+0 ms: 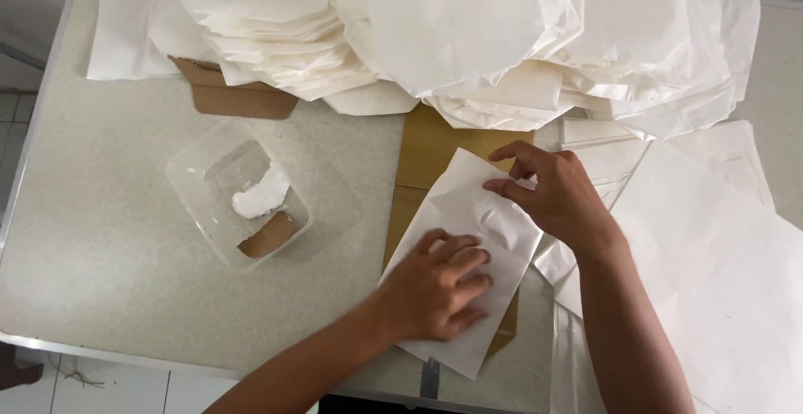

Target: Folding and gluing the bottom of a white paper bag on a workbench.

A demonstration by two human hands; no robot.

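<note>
Your left hand [435, 288] presses flat, fingers spread, on the white paper sheet [464, 238] over brown cardboard [431, 142] near the table [109, 238] edge; your right hand [556, 192] pinches its crumpled right edge. Bare table lies left, around the plastic tub [238, 192].

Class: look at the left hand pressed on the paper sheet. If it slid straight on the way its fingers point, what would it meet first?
The left hand points up and right along the sheet. It would probably first meet the right hand, whose fingers pinch the same sheet just ahead.
</note>
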